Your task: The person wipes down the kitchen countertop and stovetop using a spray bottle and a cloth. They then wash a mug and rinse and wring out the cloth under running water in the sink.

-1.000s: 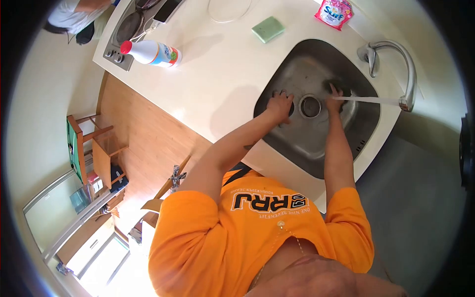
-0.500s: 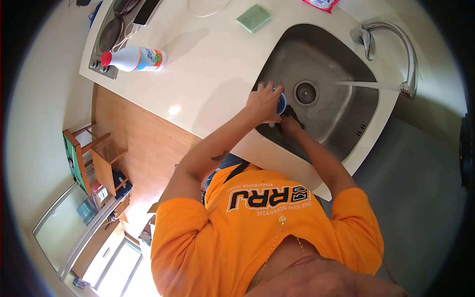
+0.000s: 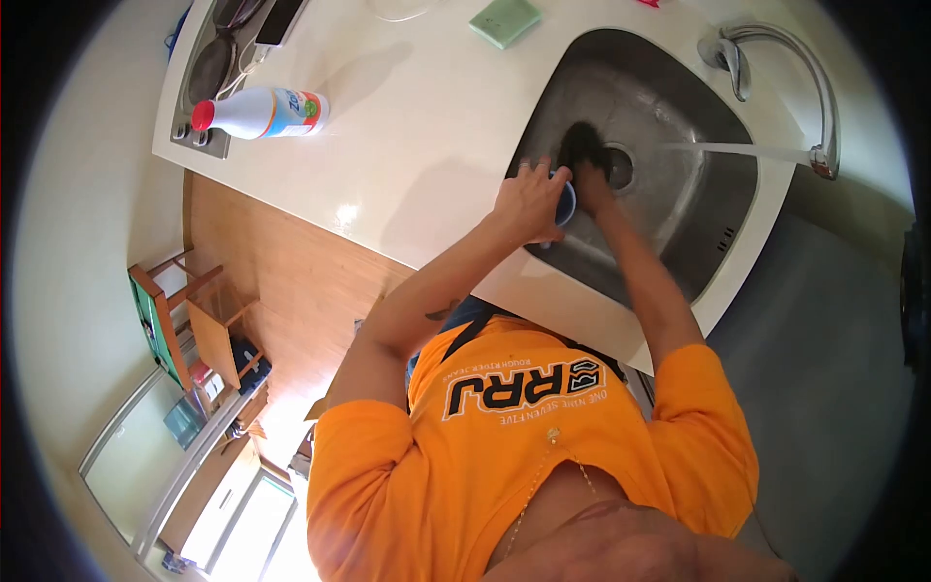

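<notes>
My left hand (image 3: 529, 206) is wrapped round a blue cup (image 3: 566, 202) at the near left edge of the steel sink (image 3: 679, 223). The cup is tilted, its mouth turned toward the basin. In the basin, my right hand (image 3: 593, 186) grips a dark, fuzzy scrubbing pad (image 3: 583, 145), whose exact kind I cannot make out. That pad lies just left of the drain (image 3: 619, 169). Water runs from the curved faucet (image 3: 824, 116) into the sink, right of both hands.
A white bottle with a red cap (image 3: 267, 113) lies or stands on the counter (image 3: 417, 126) at left. Behind the sink sits a green sponge-like block (image 3: 504, 21). A stove (image 3: 208, 73) and a phone (image 3: 282, 21) are at far left.
My right hand has moved the dark pad from beside the cup, farther into the basin near the drain. My left hand and the cup have shifted slightly right in view.
</notes>
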A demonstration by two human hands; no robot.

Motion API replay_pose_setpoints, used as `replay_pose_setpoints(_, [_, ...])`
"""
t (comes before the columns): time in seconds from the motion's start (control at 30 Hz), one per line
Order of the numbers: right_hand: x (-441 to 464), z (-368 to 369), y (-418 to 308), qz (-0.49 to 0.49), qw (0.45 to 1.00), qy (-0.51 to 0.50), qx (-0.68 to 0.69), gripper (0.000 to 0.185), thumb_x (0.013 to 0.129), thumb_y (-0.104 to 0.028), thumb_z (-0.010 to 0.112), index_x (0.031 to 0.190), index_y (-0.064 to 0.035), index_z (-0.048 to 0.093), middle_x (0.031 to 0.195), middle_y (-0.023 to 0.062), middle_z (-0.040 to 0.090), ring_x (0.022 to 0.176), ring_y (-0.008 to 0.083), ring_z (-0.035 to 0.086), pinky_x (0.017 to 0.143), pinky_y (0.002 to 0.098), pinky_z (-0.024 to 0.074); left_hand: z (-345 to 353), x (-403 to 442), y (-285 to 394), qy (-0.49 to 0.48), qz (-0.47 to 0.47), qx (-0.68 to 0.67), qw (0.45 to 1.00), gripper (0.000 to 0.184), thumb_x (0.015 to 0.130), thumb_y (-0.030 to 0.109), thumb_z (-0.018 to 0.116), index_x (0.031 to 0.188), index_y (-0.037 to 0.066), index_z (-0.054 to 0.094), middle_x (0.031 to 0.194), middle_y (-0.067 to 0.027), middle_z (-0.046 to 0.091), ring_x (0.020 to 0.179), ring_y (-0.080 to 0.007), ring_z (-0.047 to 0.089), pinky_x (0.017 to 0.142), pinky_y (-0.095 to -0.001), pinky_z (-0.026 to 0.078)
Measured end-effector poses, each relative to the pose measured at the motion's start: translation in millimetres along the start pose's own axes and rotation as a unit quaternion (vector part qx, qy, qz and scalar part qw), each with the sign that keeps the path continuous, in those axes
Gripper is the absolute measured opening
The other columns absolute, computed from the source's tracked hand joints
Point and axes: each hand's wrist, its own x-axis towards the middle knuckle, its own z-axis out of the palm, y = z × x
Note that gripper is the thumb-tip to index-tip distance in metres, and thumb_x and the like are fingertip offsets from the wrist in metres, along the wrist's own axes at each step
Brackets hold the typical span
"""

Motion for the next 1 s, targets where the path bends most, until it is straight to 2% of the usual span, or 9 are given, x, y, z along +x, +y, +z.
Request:
replay_pose_setpoints(0.1, [-68, 68, 17, -0.020, 0.974, -0.090, 0.208, 0.027, 0.073, -0.012, 0.056, 0.099, -0.0040, 0.057, 0.104, 0.0180, 0.056, 0.095, 0.0344, 0.055, 0.082, 0.0435, 0.0424, -2, -1, -1, -0.006, 0.008, -0.009, 1.000, 0.080, 0.048, 0.026, 0.078, 0.119, 0.017, 0.042, 0.119, -0.0198, 0.045, 0.111, -0.0435, 0.045, 0.082, -0.0441, 0.049])
replay_pose_setpoints(0.23, [-53, 3, -26, -0.073, 0.970, -0.167, 0.162, 0.028, 0.073, -0.015, 0.057, 0.100, -0.0045, 0.058, 0.102, 0.0184, 0.057, 0.094, 0.0360, 0.055, 0.082, 0.0450, 0.0428, 3, 0, -3, -0.011, 0.013, -0.005, 1.000, 0.080, 0.049, 0.027, 0.078, 0.119, 0.015, 0.041, 0.118, -0.0205, 0.045, 0.111, -0.0435, 0.045, 0.083, -0.0436, 0.049])
replay_pose_setpoints(0.3, [-15, -33, -42, -0.025, 0.960, -0.064, 0.273, 0.037, 0.072, -0.014, 0.059, 0.107, -0.0038, 0.055, 0.106, 0.0216, 0.054, 0.097, 0.0400, 0.053, 0.081, 0.0465, 0.0438, 9, 0, -5, 0.004, 0.017, -0.001, 1.000, 0.081, 0.049, 0.027, 0.078, 0.119, 0.013, 0.041, 0.117, -0.0206, 0.046, 0.112, -0.0434, 0.045, 0.085, -0.0431, 0.048])
replay_pose_setpoints(0.37, [41, 15, -9, -0.093, 0.978, 0.164, 0.092, 0.051, 0.070, -0.015, 0.063, 0.117, -0.0028, 0.048, 0.114, 0.0258, 0.049, 0.100, 0.0428, 0.051, 0.081, 0.0463, 0.0452, 7, 1, -7, -0.007, 0.019, 0.005, 1.000, 0.081, 0.049, 0.028, 0.079, 0.119, 0.013, 0.041, 0.117, -0.0208, 0.046, 0.113, -0.0433, 0.044, 0.085, -0.0429, 0.048])
replay_pose_setpoints(0.5, [127, -43, -6, 0.110, 0.970, 0.114, 0.187, 0.072, 0.072, -0.023, 0.066, 0.130, 0.0035, 0.033, 0.131, 0.0247, 0.038, 0.123, 0.0398, 0.035, 0.101, 0.0420, 0.0329, 9, -1, -9, -0.011, 0.026, 0.023, 0.999, 0.083, 0.050, 0.030, 0.079, 0.120, 0.011, 0.040, 0.122, -0.0219, 0.044, 0.116, -0.0423, 0.042, 0.087, -0.0425, 0.047])
replay_pose_setpoints(0.63, [119, -26, -10, 0.052, 0.977, 0.133, 0.160, 0.069, 0.068, -0.023, 0.068, 0.126, 0.0014, 0.038, 0.125, 0.0238, 0.045, 0.111, 0.0383, 0.047, 0.094, 0.0404, 0.0391, 3, -1, -7, -0.030, 0.025, 0.017, 0.999, 0.085, 0.050, 0.031, 0.080, 0.122, 0.009, 0.039, 0.126, -0.0224, 0.042, 0.117, -0.0418, 0.041, 0.088, -0.0428, 0.047])
replay_pose_setpoints(0.73, [55, 17, -14, -0.036, 0.974, 0.064, 0.214, 0.052, 0.074, -0.021, 0.062, 0.120, -0.0014, 0.047, 0.121, 0.0226, 0.049, 0.108, 0.0381, 0.050, 0.090, 0.0409, 0.0417, 10, 4, -9, -0.015, 0.024, 0.040, 0.999, 0.085, 0.049, 0.031, 0.081, 0.121, 0.009, 0.039, 0.126, -0.0221, 0.042, 0.117, -0.0417, 0.042, 0.087, -0.0425, 0.048])
replay_pose_setpoints(0.87, [-46, -15, -30, -0.019, 0.958, -0.225, 0.178, 0.032, 0.072, -0.013, 0.058, 0.104, -0.0064, 0.057, 0.107, 0.0159, 0.059, 0.097, 0.0355, 0.057, 0.081, 0.0429, 0.0467, 3, 20, -8, -0.042, 0.019, 0.051, 0.998, 0.083, 0.050, 0.030, 0.081, 0.120, 0.010, 0.041, 0.124, -0.0210, 0.043, 0.116, -0.0415, 0.043, 0.085, -0.0420, 0.048])
replay_pose_setpoints(1.0, [-100, -40, 25, 0.027, 0.949, -0.312, 0.025, 0.055, 0.063, -0.009, 0.068, 0.116, -0.0092, 0.054, 0.114, 0.0149, 0.056, 0.104, 0.0314, 0.054, 0.088, 0.0422, 0.0439, 7, 48, -6, -0.046, 0.013, 0.068, 0.997, 0.081, 0.051, 0.025, 0.080, 0.119, 0.010, 0.040, 0.123, -0.0195, 0.043, 0.117, -0.0395, 0.043, 0.083, -0.0419, 0.049])
